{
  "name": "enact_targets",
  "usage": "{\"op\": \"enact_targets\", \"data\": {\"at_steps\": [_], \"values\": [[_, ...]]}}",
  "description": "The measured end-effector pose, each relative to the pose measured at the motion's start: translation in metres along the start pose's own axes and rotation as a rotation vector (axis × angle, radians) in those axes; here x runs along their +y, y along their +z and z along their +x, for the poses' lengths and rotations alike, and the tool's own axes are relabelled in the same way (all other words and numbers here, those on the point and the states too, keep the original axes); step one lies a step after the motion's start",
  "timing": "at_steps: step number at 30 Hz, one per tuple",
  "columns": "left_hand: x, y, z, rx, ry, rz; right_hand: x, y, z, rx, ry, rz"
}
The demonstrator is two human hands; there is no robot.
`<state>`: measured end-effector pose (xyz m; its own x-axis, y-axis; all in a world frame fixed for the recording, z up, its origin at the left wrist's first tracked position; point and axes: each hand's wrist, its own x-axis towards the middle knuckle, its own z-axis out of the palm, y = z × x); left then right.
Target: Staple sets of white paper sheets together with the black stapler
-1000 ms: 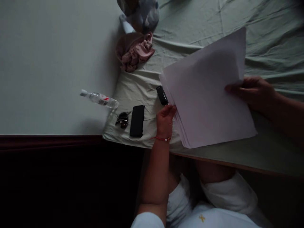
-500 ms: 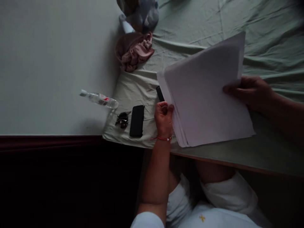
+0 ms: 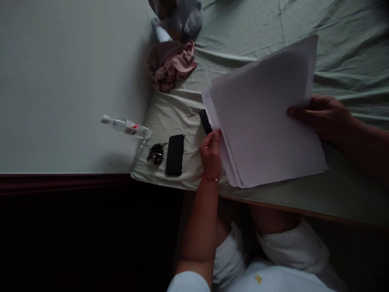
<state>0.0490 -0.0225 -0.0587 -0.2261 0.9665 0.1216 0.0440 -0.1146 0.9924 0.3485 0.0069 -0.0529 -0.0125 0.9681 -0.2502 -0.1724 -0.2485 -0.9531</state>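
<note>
A stack of white paper sheets [image 3: 261,117] lies tilted over the pale green cloth [image 3: 340,48] that covers the table. My right hand [image 3: 322,117] grips the stack's right edge, thumb on top. At the stack's left edge my left hand [image 3: 210,153], with a red string bracelet at the wrist, has its fingertips on the fanned sheet edges. A small black object [image 3: 205,121] sticks out from under the stack's left corner, just above my left hand.
Left of my left hand lie a black phone [image 3: 175,155], a bunch of keys [image 3: 156,153] and a small clear bottle [image 3: 126,126] at the cloth's edge. Crumpled pink fabric [image 3: 172,65] and a bundle [image 3: 179,16] sit at the far side. My knees are under the table's near edge.
My left hand has shifted along the stack's left edge and uncurled from a closed pinch. The top sheets rose and fanned a little, covering more of the small black object.
</note>
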Motion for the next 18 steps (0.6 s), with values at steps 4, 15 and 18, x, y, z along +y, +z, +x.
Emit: {"op": "enact_targets", "data": {"at_steps": [4, 15, 18], "values": [[-0.0015, 0.0022, 0.0, 0.035, -0.029, -0.021, -0.0005, 0.0013, -0.0005, -0.01, -0.006, -0.003], [-0.0036, -0.0001, 0.0034, 0.132, -0.059, 0.055, -0.0013, 0.0019, -0.0026, -0.033, -0.008, -0.019], [-0.0023, 0.0004, 0.0033, 0.136, -0.023, 0.026, -0.0008, 0.0019, -0.0013, -0.025, -0.009, -0.027]]}}
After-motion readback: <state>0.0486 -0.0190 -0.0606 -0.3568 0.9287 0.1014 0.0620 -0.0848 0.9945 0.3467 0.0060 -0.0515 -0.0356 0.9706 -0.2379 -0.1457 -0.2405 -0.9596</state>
